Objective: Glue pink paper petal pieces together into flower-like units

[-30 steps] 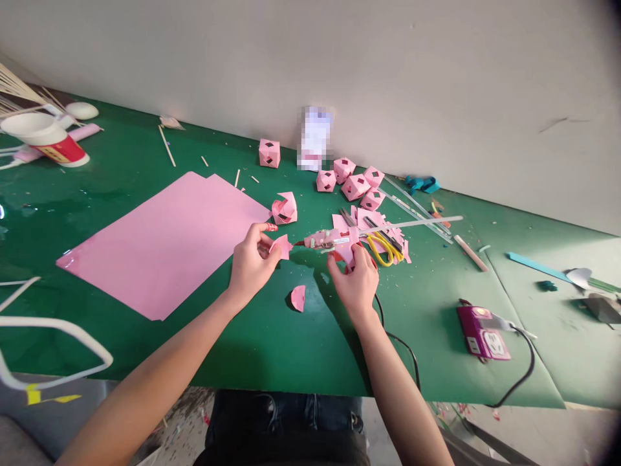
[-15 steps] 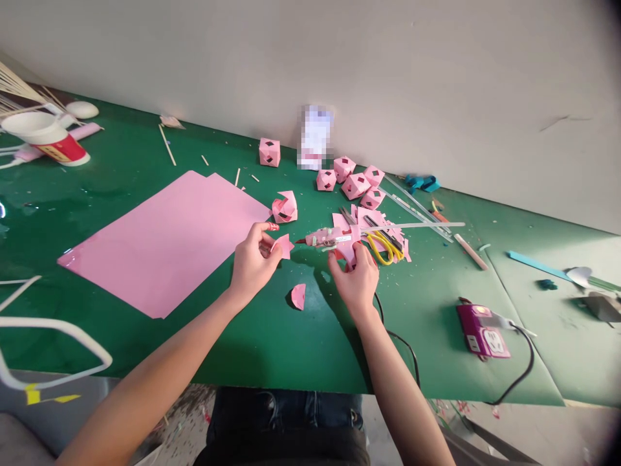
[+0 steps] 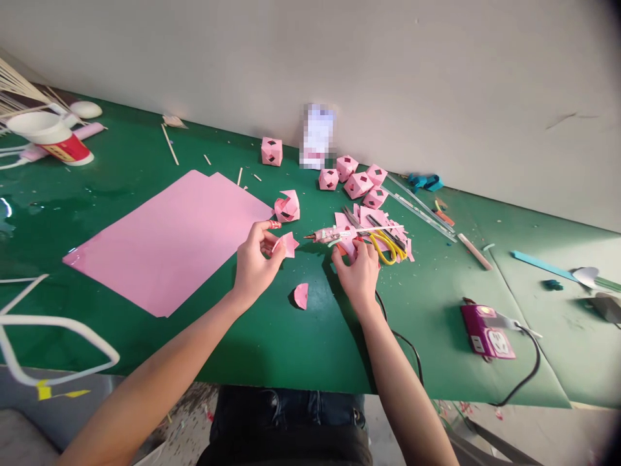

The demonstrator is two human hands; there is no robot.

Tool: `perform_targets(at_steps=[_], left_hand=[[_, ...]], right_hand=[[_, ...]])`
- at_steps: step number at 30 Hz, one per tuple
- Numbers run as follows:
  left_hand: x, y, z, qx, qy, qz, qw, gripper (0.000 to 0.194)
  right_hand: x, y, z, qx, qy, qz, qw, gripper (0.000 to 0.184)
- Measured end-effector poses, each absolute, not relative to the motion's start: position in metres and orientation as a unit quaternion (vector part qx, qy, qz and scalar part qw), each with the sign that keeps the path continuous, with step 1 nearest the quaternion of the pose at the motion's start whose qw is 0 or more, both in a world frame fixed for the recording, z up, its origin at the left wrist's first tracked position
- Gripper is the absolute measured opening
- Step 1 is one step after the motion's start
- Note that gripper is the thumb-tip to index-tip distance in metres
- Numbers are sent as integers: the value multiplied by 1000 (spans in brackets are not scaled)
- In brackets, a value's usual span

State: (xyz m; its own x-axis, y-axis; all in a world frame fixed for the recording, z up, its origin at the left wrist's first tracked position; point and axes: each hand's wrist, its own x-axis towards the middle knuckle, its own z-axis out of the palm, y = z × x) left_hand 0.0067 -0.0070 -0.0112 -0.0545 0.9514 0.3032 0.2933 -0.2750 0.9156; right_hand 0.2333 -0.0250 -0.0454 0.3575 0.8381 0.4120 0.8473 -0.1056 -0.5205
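Note:
Between the thumb and fingers of my left hand point(image 3: 258, 262) is a small pink folded paper piece point(image 3: 290, 244) with pointed edges. My right hand point(image 3: 358, 268) grips the handle of a pink glue gun point(image 3: 332, 235), its nozzle pointing left, close to the paper piece but apart from it. A white glue stick point(image 3: 381, 228) juts from the gun's rear. Just beyond my left hand sits a partly open pink paper ball point(image 3: 287, 207). A small curved pink paper piece point(image 3: 301, 296) lies on the table nearer to me.
Large pink sheets point(image 3: 169, 246) cover the left of the green table point(image 3: 233, 362). Several pink paper balls point(image 3: 358, 185) stand near a propped phone point(image 3: 317, 136). Yellow-handled scissors point(image 3: 385, 249) lie on paper scraps. A purple power socket point(image 3: 488, 331) is at right, a paper cup point(image 3: 51, 139) at far left.
The glue gun has lowered and turned slightly, so its rear stick looks shorter. My left hand still holds the paper piece. The whole view has shifted a little.

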Motion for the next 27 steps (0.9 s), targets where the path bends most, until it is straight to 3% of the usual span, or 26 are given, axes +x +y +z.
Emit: perform_targets(at_steps=[3, 6, 10, 13, 16, 18, 27], left_hand=[[8, -8, -11, 604, 503, 524, 329, 25], [8, -9, -9, 600, 494, 527, 343, 26], [9, -11, -6, 598, 477, 511, 392, 28], [10, -12, -3, 593, 467, 494, 431, 30], [11, -14, -1, 595, 452, 482, 459, 32], [11, -15, 0, 600, 443, 475, 467, 32], [11, -17, 0, 639, 431, 469, 432, 29]], right_hand=[[237, -18, -52, -757, -573, -25, 315, 35], [237, -16, -47, -771, -558, -22, 306, 43], [228, -25, -28, -711, -550, 52, 435, 35], [214, -34, -14, -623, -508, 300, 514, 34], [202, -40, -6, -514, -405, 573, 493, 41], [198, -42, -4, -464, -346, 661, 477, 42], [195, -41, -4, -461, -311, 682, 475, 40]])
